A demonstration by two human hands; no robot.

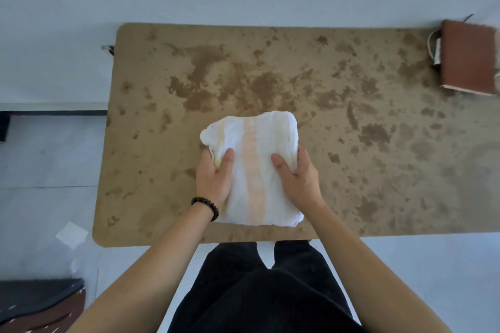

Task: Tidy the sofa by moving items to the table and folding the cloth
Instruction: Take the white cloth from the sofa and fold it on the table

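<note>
The cloth (254,167) is a thick folded pad, white, with a pale orange stripe running down its middle from the far end to the near end and fainter yellowish bands to either side. It sits over the desk (351,116) close to the near edge, somewhat left of the desk's middle, its near end just inside that edge. Its far end is rounded and bulky, with a loose corner bulging out at the far left. The left hand (213,178) holds the cloth's left side: the thumb lies flat on top and the fingers wrap round the edge and go out of sight beneath, so its grip is clenched on the cloth. The right hand (300,178) mirrors it on the right side, thumb on top, fingers curled round the edge, grip likewise grasping the cloth. Whether the pad rests fully on the desk or is partly lifted cannot be told. Both forearms reach forward, bare, and a dark beaded bracelet (207,207) circles the left wrist. The desk top is tan board mottled with darker brown blotches. A brown book (468,59) lies at the far right corner. A white scrap of paper (71,234) lies on the pale floor (48,165) off the near left corner.
</note>
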